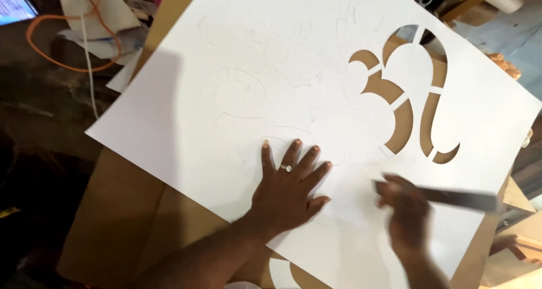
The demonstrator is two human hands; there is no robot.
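Head view: 1 white sheet [237, 91] — left hand [288, 190] spread flat on it; right hand [406, 215] pinching 1 metal ruler [451, 197], blurred.

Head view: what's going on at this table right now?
A person leans over a large white sheet lying on brown board. The left hand, with a ring on one finger, presses flat on the sheet. The right hand, blurred, holds a flat metal ruler just above the sheet's lower right part. Curved shapes are already cut out near the right side, showing the board beneath; faint outlines cover the rest.
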